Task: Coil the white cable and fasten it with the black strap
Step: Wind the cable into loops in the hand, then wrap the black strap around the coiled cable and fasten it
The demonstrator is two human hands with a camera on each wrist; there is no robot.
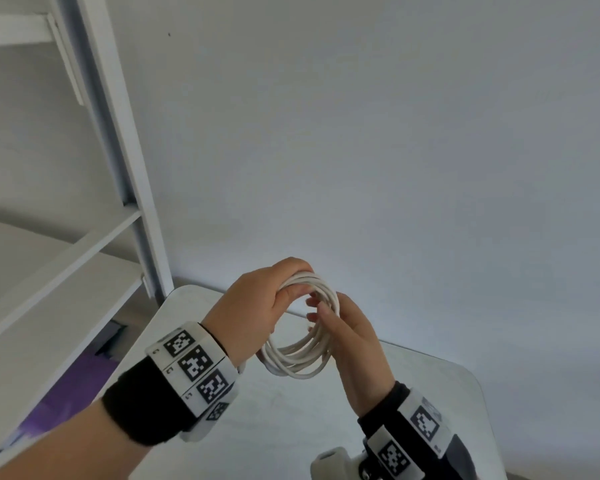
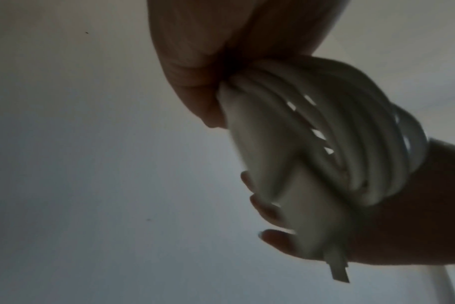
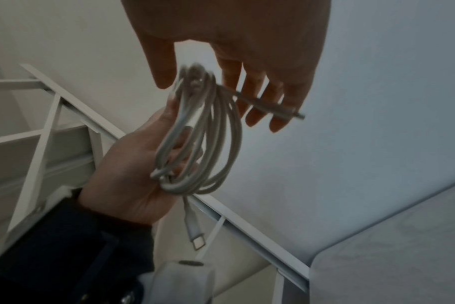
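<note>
The white cable (image 1: 300, 370) is wound into a coil of several loops and held up above the table. My left hand (image 1: 291, 289) grips the top of the coil, thumb over it and fingers curled round it (image 2: 266, 209). A USB-C plug (image 3: 196, 236) dangles below the coil. My right hand (image 1: 317, 313) is on the coil's right side with its fingers straight. In the right wrist view the cable's other end (image 3: 268, 105) lies across those fingers (image 3: 278, 115). No black strap shows in any view.
A white table (image 1: 291, 427) with rounded corners lies under my hands. A white shelf frame (image 1: 125, 168) stands to the left against the plain wall. Something purple (image 1: 73, 393) lies low beside the shelf.
</note>
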